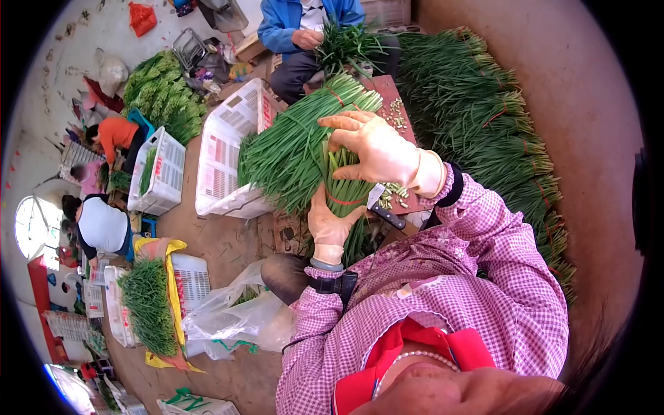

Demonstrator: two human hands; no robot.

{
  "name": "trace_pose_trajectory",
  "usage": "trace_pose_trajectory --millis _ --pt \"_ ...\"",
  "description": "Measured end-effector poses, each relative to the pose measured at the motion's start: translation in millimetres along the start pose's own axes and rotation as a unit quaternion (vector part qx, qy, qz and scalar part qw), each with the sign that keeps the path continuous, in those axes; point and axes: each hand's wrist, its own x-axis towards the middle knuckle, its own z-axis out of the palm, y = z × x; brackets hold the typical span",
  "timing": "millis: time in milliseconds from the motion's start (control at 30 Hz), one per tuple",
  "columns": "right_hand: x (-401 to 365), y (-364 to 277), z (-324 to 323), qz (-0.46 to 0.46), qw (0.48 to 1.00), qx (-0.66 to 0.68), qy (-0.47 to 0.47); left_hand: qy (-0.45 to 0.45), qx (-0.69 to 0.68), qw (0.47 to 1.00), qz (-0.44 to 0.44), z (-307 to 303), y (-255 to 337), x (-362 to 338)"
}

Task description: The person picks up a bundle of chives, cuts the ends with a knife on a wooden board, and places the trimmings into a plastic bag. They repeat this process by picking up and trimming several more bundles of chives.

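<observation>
A bunch of garlic chives (337,185) with a red rubber band stands between my two gloved hands. My left hand (329,225) is wrapped round its lower part, thumb beside the band. Over the bunch's upper end, my right hand (380,152) curves with fingers and thumb apart, its fingertips at the stems. Just beyond lies a larger green bundle (290,142), banded near its pale ends, at the edge of a white crate. A knife (389,216) with a black handle rests on the red board (413,131), near cut stem pieces (395,116).
Long rows of banded green bundles (484,117) lie along the wall on the right. A white crate (232,138) stands ahead left. Opposite me, a person in a blue jacket (280,28) handles greens. Other people sit at crates further left. Clear plastic (235,315) lies near my left knee.
</observation>
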Motion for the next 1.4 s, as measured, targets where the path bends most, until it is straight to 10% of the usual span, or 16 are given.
trace_pose_trajectory --millis 400,433,533,667,733,867,933,1000,1233,1400 --pt "4 7 -13 -0.016 0.985 0.058 0.160 -0.011 0.078 0.997 0.007 -3 11 -1" --pt "6 -7 -34 0.183 0.951 0.211 0.130 -0.010 0.078 0.997 -0.001 -5 11 -1" --pt "7 6 -80 0.131 0.833 0.439 0.311 -0.007 0.082 0.997 -0.007 -5 4 -2" --pt "-7 22 -101 -0.018 0.774 0.626 0.098 -0.001 0.072 0.997 0.003 -3 0 0" --pt "-18 3 -93 0.210 0.835 0.509 -0.011 -0.008 0.089 0.996 0.001 -4 2 0" --pt "-7 -21 -55 0.328 0.838 0.403 -0.168 -0.016 0.086 0.996 0.001 -2 4 -1" --pt "-3 -28 -43 0.321 0.884 0.283 -0.188 -0.030 0.081 0.996 0.001 -4 5 -1" --pt "-18 -4 -10 0.096 0.988 0.044 -0.112 -0.031 0.096 0.995 -0.003 -4 7 -2" --pt "-13 -16 -11 0.046 0.973 -0.135 -0.182 -0.028 0.121 0.992 -0.003 -3 6 -2" --pt "-15 -13 -18 -0.012 0.982 -0.177 -0.065 -0.032 0.140 0.990 -0.001 -4 7 0"
